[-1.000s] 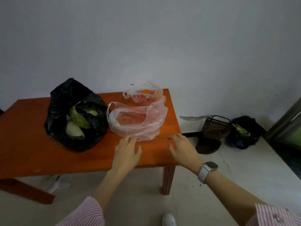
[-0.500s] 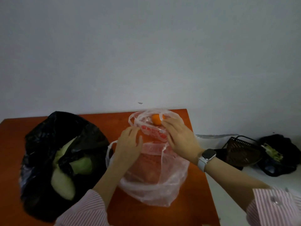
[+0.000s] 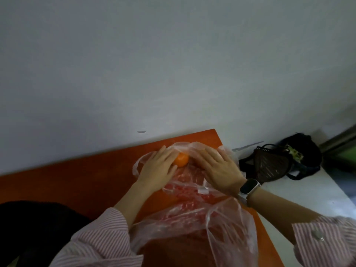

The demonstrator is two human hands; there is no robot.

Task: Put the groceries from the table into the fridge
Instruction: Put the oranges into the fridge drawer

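An orange-brown wooden table stands pushed against a plain pale wall, which has one small dark mark just above the table's far edge. To the right of the table the floor is light and bare-looking, and on it, close to the wall, sit a dark perforated basket with a handle and a black bag behind it, something greenish showing at the bag's mouth. At the far right edge a dark frame with a strip of green runs up out of view; what it belongs to I cannot tell.

On the table's far right corner lies a thin clear plastic bag with an orange inside it. The left hand rests on the bag's left side, fingers nearly straight, fingertips against the plastic beside the orange, nothing clasped in it. The right hand, a pale-strapped watch on its wrist, lies flat over the bag's right side, fingers extended, pressing the plastic rather than closing round it. A second, larger clear bag with reddish contents sits nearer, at the table's near right. A black bag fills the near left corner. Both sleeves are pink-and-white striped.

No brand, label or writing can be read anywhere.
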